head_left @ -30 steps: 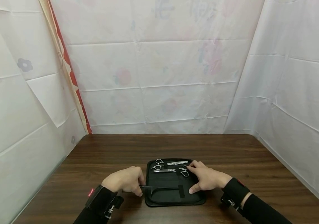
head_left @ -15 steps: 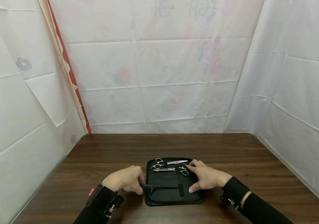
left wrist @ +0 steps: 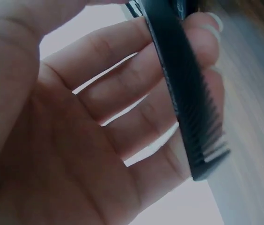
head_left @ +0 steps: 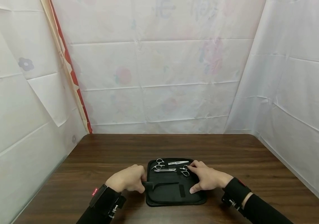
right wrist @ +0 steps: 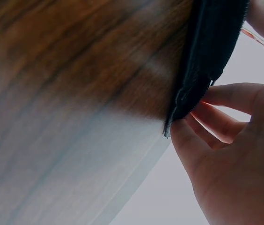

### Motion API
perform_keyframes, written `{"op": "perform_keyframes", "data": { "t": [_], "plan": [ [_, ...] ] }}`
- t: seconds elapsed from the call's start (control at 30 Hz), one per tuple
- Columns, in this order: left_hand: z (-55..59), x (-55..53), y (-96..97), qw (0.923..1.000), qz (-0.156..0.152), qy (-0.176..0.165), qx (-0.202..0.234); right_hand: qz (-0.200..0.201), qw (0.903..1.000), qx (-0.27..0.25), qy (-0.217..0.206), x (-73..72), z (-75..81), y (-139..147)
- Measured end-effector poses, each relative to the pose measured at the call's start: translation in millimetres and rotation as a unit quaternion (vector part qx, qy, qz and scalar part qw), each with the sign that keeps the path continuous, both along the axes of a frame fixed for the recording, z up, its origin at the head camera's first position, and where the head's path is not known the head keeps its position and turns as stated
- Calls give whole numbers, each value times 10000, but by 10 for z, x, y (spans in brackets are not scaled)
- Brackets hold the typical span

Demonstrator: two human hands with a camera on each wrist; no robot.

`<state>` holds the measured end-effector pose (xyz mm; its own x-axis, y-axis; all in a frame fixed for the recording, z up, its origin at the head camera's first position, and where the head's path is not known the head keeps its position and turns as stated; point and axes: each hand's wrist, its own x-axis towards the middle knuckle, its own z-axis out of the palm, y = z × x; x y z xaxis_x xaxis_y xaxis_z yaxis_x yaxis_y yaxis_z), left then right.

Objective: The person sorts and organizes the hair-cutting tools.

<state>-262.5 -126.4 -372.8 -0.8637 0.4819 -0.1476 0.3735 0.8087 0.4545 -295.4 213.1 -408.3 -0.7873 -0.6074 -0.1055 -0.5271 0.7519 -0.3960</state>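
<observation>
Lower centre: the left hand (head_left: 128, 179) pinches the comb (left wrist: 176, 77), while the right hand (head_left: 205, 177), fingers spread, rests on the case's (head_left: 168, 197) right side, probably steadying it.

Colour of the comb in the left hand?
Black; the left wrist view shows the comb best, teeth included.

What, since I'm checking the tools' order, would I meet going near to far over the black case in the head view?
Black comb → scissors with blades pointing left → scissors with blades pointing right.
</observation>
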Motion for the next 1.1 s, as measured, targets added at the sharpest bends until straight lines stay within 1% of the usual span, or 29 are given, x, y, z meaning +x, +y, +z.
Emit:
{"op": "perform_keyframes", "data": {
  "t": [0.07,0.2,0.27,0.63,0.8,0.97,1.1],
  "plan": [
    [5,1,15,9999,55,-79,-36,7,10000,-15,-9,3,-1,3],
    [19,2,20,9992,184,-347,-76,39,10000,-47,-21,8,4,1],
    [27,6,13,9990,206,-398,-87,47,10000,-49,-27,11,7,1],
    [58,39,-16,9990,254,-336,-137,-14,10000,8,9,3,-19,2],
    [49,34,4,9994,162,-258,-139,2,10000,-6,16,5,-15,4],
    [34,21,47,9995,6,-311,6,11,10000,-1,-5,4,-3,1],
    [23,15,73,9995,-4,-323,22,3,10000,5,-8,-1,-12,2]
  ]
}}
